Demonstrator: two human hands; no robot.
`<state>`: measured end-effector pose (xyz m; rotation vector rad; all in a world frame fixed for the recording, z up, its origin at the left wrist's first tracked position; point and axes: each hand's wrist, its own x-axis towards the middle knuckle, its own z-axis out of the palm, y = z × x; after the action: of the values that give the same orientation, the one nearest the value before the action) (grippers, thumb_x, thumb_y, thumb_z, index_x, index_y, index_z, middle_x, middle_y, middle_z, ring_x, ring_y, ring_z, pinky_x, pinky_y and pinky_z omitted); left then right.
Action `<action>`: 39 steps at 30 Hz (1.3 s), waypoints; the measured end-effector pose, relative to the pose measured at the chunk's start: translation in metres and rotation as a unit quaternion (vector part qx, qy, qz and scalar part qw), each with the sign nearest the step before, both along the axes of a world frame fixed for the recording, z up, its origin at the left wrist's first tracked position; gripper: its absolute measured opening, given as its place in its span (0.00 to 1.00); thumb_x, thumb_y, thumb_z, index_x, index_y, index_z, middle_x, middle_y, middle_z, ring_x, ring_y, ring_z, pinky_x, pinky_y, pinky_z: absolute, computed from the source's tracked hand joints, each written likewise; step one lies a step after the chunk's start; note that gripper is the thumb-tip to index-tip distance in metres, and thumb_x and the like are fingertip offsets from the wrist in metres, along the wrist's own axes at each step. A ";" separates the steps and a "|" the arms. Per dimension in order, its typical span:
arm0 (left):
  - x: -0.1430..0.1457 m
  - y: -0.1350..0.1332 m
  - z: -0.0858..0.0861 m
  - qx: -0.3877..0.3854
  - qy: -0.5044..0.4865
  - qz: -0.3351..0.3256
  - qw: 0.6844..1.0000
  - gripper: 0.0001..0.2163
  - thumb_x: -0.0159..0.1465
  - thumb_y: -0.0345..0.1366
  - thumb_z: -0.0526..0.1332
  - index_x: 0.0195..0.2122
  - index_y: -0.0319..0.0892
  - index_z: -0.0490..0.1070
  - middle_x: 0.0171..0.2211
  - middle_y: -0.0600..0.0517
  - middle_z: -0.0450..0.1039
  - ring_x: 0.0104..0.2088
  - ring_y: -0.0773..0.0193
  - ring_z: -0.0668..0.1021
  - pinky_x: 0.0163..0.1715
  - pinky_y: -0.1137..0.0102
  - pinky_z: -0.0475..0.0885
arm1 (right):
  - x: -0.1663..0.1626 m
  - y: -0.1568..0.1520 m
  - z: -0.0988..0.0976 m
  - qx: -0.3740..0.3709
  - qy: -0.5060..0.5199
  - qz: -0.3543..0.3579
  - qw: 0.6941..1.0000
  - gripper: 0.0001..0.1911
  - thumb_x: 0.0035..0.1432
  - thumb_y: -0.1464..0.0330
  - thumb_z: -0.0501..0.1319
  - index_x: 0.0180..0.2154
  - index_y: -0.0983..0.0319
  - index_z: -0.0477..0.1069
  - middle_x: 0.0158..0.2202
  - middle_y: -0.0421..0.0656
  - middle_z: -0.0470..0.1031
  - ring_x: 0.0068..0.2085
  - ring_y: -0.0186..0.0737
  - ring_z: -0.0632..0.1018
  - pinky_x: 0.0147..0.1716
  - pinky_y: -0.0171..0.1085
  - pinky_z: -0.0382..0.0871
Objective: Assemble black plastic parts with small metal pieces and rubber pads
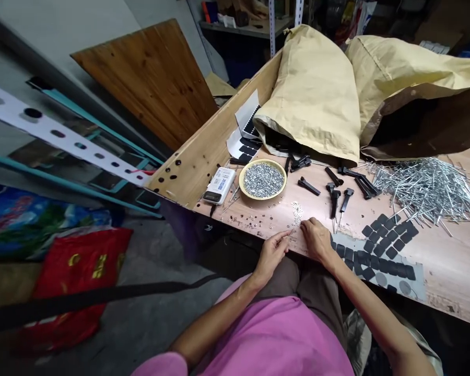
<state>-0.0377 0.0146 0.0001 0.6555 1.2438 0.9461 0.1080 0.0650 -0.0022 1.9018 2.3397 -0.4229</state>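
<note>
My left hand (273, 253) is at the table's front edge, thumb and fingers pinched on a thin metal pin (292, 233) that points up and to the right. Just to its right, my right hand (316, 239) rests on the tabletop with its fingers curled together. What its fingertips hold, if anything, is too small to make out. A little patch of tiny silvery rings or nuts (296, 211) lies right beyond the fingertips. Behind them is a yellow bowl (241, 188) full of small metal pieces. Black plastic parts (308, 186) lie scattered farther back.
A pile of long metal pins (434, 190) covers the right side. Black pads on a grey sheet (418, 277) lie beside my right forearm. A white digital scale (220, 185) stands left of the bowl. Two large paper sacks (317, 89) (407, 62) fill the back; a wooden board (203, 167) borders the left.
</note>
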 end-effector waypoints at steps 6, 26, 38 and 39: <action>0.002 0.013 -0.003 -0.058 -0.044 -0.015 0.997 0.27 0.50 0.48 0.66 0.48 0.37 0.72 0.17 0.61 0.58 0.13 0.80 0.54 0.14 0.78 0.41 | -0.007 0.005 0.001 -0.006 -0.068 0.064 0.996 0.12 0.59 0.77 0.50 0.42 0.64 0.69 0.42 0.52 0.72 0.43 0.44 0.73 0.37 0.35 0.64; 0.031 0.016 0.020 -0.017 -0.076 -0.181 0.980 0.32 0.54 0.51 0.63 0.56 0.37 0.67 0.19 0.62 0.54 0.15 0.79 0.51 0.15 0.78 0.43 | 0.051 -0.022 0.010 0.030 0.562 -0.146 0.814 0.15 0.52 0.55 0.62 0.30 0.60 0.75 0.30 0.43 0.78 0.32 0.39 0.77 0.34 0.37 0.71; 0.034 0.013 0.028 0.085 0.001 -0.331 0.940 0.23 0.58 0.47 0.60 0.49 0.34 0.74 0.15 0.61 0.52 0.18 0.74 0.56 0.18 0.75 0.50 | 0.091 -0.041 0.029 -0.079 0.543 -0.061 0.834 0.19 0.48 0.52 0.65 0.30 0.61 0.78 0.28 0.43 0.77 0.29 0.36 0.77 0.30 0.35 0.71; 0.036 0.013 0.029 0.080 0.001 -0.332 0.940 0.24 0.58 0.47 0.59 0.49 0.34 0.74 0.15 0.61 0.52 0.18 0.74 0.56 0.18 0.75 0.50 | 0.091 -0.043 0.030 -0.053 0.528 -0.050 0.846 0.18 0.50 0.52 0.64 0.31 0.60 0.79 0.28 0.43 0.77 0.29 0.37 0.77 0.30 0.35 0.71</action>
<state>-0.0014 0.0271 0.0288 1.1166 0.8522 0.4780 0.1994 0.0216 0.0279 1.9950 2.5925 -1.9955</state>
